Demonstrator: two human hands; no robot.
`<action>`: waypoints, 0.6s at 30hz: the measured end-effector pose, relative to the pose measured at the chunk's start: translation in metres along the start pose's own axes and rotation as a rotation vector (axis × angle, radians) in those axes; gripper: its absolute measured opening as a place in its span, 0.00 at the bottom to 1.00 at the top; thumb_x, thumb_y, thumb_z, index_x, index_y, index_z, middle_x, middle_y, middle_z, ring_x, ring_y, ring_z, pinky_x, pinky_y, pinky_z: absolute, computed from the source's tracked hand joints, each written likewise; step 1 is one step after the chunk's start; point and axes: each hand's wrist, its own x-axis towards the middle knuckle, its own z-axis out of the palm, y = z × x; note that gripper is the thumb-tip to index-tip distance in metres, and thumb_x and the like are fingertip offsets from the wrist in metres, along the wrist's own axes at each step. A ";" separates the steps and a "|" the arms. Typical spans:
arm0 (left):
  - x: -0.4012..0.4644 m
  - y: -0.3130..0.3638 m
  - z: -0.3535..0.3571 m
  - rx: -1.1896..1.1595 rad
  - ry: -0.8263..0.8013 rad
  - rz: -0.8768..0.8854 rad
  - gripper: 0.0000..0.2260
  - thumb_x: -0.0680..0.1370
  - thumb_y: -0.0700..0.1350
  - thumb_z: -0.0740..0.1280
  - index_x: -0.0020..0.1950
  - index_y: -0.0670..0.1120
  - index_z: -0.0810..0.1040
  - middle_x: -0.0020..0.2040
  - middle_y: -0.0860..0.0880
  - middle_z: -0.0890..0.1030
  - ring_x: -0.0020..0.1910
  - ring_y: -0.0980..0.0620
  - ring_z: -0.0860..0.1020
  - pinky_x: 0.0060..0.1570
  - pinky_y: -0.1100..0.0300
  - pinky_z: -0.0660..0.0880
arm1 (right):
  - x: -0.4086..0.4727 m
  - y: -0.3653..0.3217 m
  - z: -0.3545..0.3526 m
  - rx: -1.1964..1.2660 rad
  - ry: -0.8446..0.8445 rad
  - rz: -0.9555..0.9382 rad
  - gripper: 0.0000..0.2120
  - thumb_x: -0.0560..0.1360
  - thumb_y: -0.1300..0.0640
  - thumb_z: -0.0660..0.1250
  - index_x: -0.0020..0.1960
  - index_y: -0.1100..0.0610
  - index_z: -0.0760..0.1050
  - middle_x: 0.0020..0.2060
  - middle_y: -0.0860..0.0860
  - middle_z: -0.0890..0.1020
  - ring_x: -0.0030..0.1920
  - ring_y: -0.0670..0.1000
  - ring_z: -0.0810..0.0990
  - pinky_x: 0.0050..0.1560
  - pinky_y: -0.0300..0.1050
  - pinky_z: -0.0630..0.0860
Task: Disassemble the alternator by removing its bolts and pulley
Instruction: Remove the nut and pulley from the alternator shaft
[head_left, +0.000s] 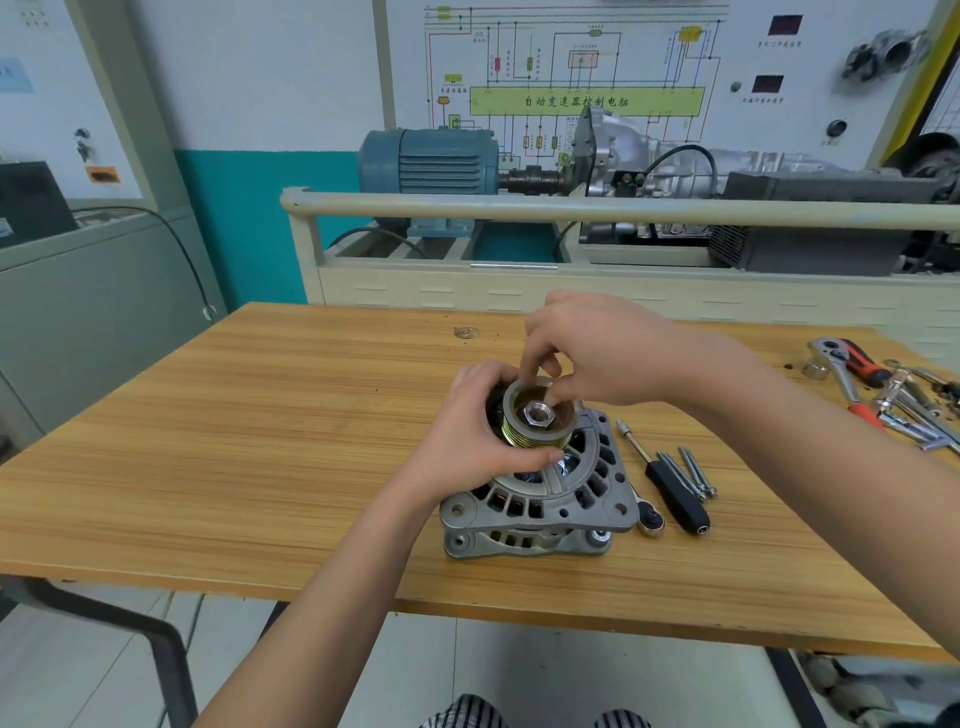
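A silver alternator (550, 499) stands on the wooden table (260, 441) with its grooved pulley (524, 431) facing up. A hex nut (537, 414) sits in the pulley's centre. My left hand (467, 441) grips the pulley from the left, thumb below it. My right hand (597, 353) reaches from the right, and its fingertips pinch the nut from above. Three long bolts (693, 473) lie loose on the table right of the alternator.
A black-handled ratchet (670, 493) lies beside the bolts. At the table's right edge are a red-handled ratchet (852, 374), a socket (814, 370) and several wrenches (914, 415). Behind the table stands a training rig with a blue motor (431, 161).
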 end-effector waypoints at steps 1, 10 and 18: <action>0.000 0.000 0.000 0.001 -0.001 0.003 0.25 0.62 0.46 0.81 0.55 0.48 0.75 0.51 0.55 0.75 0.56 0.56 0.69 0.51 0.72 0.66 | -0.001 0.000 -0.001 0.012 -0.015 0.017 0.09 0.71 0.49 0.74 0.50 0.47 0.81 0.38 0.44 0.76 0.46 0.46 0.71 0.44 0.42 0.69; -0.001 0.000 0.000 -0.015 0.012 0.016 0.25 0.62 0.44 0.81 0.52 0.54 0.73 0.49 0.60 0.74 0.55 0.62 0.68 0.49 0.77 0.64 | -0.003 -0.016 0.016 -0.170 0.042 0.099 0.13 0.73 0.42 0.69 0.44 0.52 0.77 0.33 0.47 0.69 0.46 0.51 0.72 0.38 0.44 0.64; -0.001 0.001 -0.001 -0.032 0.010 0.012 0.25 0.63 0.44 0.81 0.50 0.59 0.72 0.49 0.61 0.74 0.55 0.63 0.69 0.48 0.76 0.64 | 0.000 -0.012 0.014 -0.111 -0.061 0.015 0.07 0.72 0.48 0.71 0.45 0.51 0.79 0.41 0.46 0.72 0.50 0.49 0.70 0.41 0.44 0.66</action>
